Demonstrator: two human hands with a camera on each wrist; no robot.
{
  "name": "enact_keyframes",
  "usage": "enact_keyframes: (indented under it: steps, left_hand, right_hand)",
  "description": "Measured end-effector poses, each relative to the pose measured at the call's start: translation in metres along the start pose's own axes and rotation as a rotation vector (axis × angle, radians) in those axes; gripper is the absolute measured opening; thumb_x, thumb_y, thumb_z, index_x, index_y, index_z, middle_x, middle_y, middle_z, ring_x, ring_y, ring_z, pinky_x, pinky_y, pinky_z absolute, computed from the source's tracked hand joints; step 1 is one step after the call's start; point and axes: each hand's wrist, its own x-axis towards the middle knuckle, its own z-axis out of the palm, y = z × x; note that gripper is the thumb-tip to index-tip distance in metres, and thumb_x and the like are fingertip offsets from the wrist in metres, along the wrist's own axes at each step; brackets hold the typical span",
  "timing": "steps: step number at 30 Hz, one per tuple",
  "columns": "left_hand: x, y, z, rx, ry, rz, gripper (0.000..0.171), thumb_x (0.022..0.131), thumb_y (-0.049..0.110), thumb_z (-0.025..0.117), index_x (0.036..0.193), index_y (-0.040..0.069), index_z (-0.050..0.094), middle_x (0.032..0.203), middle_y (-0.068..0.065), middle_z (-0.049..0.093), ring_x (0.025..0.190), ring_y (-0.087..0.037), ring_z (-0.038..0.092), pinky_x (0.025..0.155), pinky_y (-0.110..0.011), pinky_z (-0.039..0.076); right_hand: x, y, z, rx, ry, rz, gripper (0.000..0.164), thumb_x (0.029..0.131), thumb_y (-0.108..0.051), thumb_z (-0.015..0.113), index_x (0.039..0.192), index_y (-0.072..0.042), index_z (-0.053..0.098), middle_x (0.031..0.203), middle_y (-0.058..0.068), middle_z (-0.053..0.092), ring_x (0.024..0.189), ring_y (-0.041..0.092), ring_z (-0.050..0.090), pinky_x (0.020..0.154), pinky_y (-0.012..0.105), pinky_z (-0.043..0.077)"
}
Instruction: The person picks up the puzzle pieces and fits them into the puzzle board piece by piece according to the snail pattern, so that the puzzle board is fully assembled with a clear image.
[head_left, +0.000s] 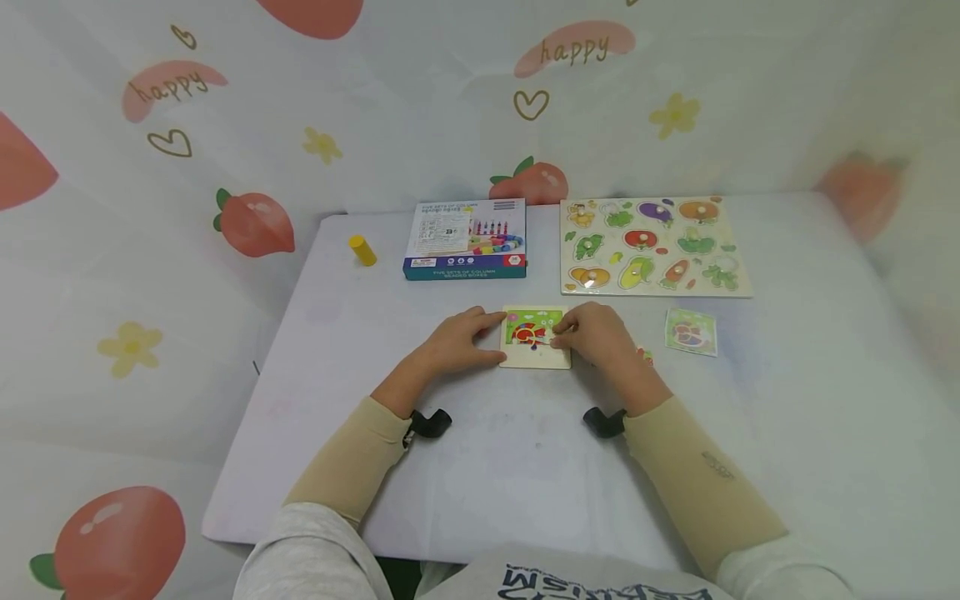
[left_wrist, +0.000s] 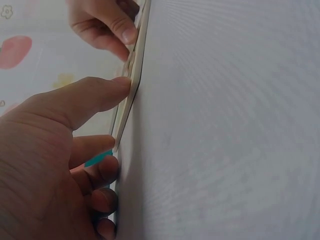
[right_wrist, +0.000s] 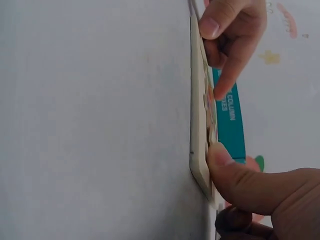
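Observation:
A small wooden picture puzzle board (head_left: 536, 358) lies flat on the table, its upper part showing green scenery and a red figure. My left hand (head_left: 457, 340) is at its left edge, thumb at the near corner and index finger at the far corner. The left wrist view shows that thumb (left_wrist: 107, 92) lying against the board's rim. Over the board's right side my right hand (head_left: 596, 333) has curled fingers, thumb and index pinching what seems a puzzle piece, mostly hidden. In the right wrist view, the right thumb (right_wrist: 240, 180) touches the board's top edge.
Small red-and-green pieces (head_left: 645, 357) lie partly behind the right wrist. A picture card (head_left: 691, 332) is to the right. Farther back are a boxed bead set (head_left: 465, 242), a vegetable peg puzzle (head_left: 655, 247) and a yellow cylinder (head_left: 362, 250).

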Motion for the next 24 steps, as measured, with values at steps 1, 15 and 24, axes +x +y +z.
enact_keyframes:
  steps: [1, 15, 24]
  left_hand:
    - [0.000, 0.000, 0.000, 0.002, 0.000, 0.001, 0.076, 0.090, 0.047, 0.076, 0.156, 0.023, 0.047, 0.100, -0.002, 0.049, 0.091, -0.018, 0.047, 0.073, -0.034, 0.036]
    - [0.001, 0.000, -0.001, -0.003, -0.018, -0.014, 0.077, 0.089, 0.047, 0.077, 0.156, 0.024, 0.047, 0.102, -0.002, 0.049, 0.094, -0.018, 0.047, 0.075, -0.035, 0.039]
    - [0.002, 0.000, -0.001, 0.003, -0.015, -0.008, 0.076, 0.090, 0.047, 0.076, 0.156, 0.023, 0.047, 0.101, -0.002, 0.050, 0.093, -0.018, 0.047, 0.074, -0.034, 0.038]
  right_hand:
    - [0.001, 0.001, -0.001, -0.002, -0.011, -0.009, 0.023, 0.089, -0.022, 0.082, 0.108, -0.008, 0.080, 0.102, 0.008, 0.073, 0.087, 0.025, 0.056, 0.074, 0.037, 0.047]
    - [0.001, -0.003, 0.000, -0.071, -0.075, -0.131, 0.030, 0.092, -0.016, 0.076, 0.119, -0.005, 0.073, 0.096, 0.011, 0.057, 0.090, 0.028, 0.052, 0.077, 0.039, 0.045]
    - [-0.003, -0.010, 0.002, -0.170, -0.063, -0.142, 0.030, 0.092, -0.020, 0.078, 0.120, -0.007, 0.078, 0.102, 0.009, 0.061, 0.088, 0.026, 0.053, 0.075, 0.038, 0.047]
